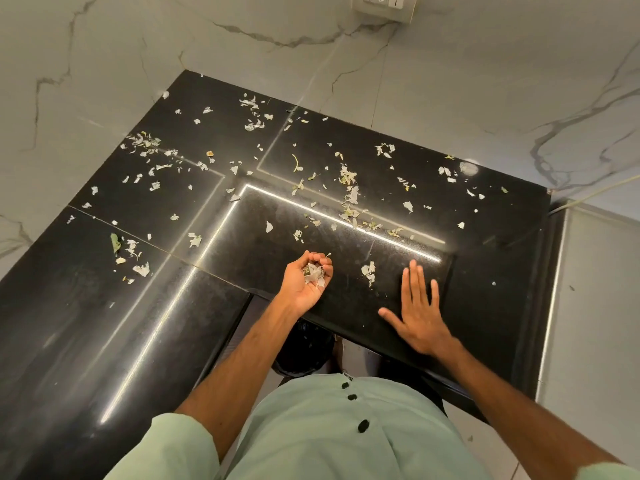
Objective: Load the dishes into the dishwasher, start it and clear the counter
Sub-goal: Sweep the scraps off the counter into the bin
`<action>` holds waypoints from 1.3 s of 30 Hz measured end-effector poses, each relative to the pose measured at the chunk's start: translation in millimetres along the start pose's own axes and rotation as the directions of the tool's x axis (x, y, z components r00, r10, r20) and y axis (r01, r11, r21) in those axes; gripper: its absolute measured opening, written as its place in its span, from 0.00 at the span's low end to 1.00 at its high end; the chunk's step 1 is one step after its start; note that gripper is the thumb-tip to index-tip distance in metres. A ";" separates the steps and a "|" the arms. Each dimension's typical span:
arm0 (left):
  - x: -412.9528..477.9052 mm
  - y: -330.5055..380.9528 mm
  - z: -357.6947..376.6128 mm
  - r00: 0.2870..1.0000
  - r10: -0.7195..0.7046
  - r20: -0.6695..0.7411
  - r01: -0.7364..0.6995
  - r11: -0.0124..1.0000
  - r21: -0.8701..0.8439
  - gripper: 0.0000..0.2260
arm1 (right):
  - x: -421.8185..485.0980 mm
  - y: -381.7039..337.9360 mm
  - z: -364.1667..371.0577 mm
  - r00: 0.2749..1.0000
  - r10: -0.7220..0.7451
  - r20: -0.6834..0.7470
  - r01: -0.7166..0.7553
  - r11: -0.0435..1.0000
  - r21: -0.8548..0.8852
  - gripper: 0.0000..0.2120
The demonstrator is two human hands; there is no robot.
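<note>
Scraps lying scattered across black counter, mostly beyond both hands. Left hand cupping heap of scraps palm-up, fingers curling round it. Right hand pressing flat on counter, fingers straight; small cluster lying between hands. Dark shape below counter edge hard to identify. Socket being cut off at top. Marble wall bounding counter at back and left.

White wall socket with switch far beyond the fingers of the right hand, grey-veined marble wall tiles behind and to either side of them, thin pale cable up-right of the fingertips, plain white panel to their right.
</note>
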State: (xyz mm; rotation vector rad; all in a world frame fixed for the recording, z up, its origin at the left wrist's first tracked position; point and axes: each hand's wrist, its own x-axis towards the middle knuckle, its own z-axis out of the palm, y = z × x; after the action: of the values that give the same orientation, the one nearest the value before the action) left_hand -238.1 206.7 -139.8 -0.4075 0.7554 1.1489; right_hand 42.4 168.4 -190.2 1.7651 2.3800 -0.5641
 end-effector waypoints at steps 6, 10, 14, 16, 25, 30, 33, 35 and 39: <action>1.4 -9.7 1.4 1.000 0.006 -0.002 -0.006 1.000 -0.012 0.16 | 21.7 -47.7 19.7 0.994 0.104 0.026 -0.105 0.993 0.046 0.49; -1.9 -16.9 2.7 0.999 0.015 0.041 -0.013 0.998 -0.064 0.15 | 57.1 -52.9 4.2 0.999 0.016 -0.044 -0.007 0.982 0.191 0.46; -3.7 -20.7 0.5 0.997 0.031 0.068 -0.024 0.995 -0.101 0.16 | 64.4 -39.4 -15.0 0.984 -0.154 -0.087 0.165 0.978 0.131 0.39; -4.1 -23.1 -1.4 0.997 0.035 0.066 -0.026 0.992 -0.127 0.16 | 57.7 -36.8 -13.0 0.963 -0.267 -0.022 0.267 0.964 -0.008 0.34; -2.3 -33.0 -2.3 0.998 0.027 0.053 -0.018 0.987 -0.163 0.15 | 22.5 -59.0 -10.7 0.968 -0.252 0.021 0.253 0.960 -0.123 0.23; -3.5 -34.6 -2.3 0.999 0.029 0.039 -0.023 0.989 -0.145 0.15 | 27.8 -62.3 -18.7 0.954 -0.297 0.039 0.299 0.937 -0.180 0.06; -4.3 -33.6 -3.0 0.999 0.035 0.029 -0.031 0.990 -0.137 0.15 | 28.3 -64.2 -17.8 0.961 -0.276 0.018 0.275 0.950 -0.146 0.05; -4.5 -32.2 -4.3 0.999 0.040 0.025 -0.036 0.988 -0.147 0.16 | 27.2 -65.6 -16.0 0.968 -0.251 -0.008 0.248 0.962 -0.114 0.04; -2.6 -31.2 -7.5 0.999 0.040 0.009 -0.038 0.985 -0.166 0.17 | 26.0 -73.6 -13.1 0.974 -0.227 -0.007 0.226 0.970 -0.090 0.05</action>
State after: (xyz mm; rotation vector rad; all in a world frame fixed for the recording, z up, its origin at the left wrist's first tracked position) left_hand -212.3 188.4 -145.8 -0.5261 0.6613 1.2551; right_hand -33.5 178.3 -170.1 1.4788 2.5944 -0.4615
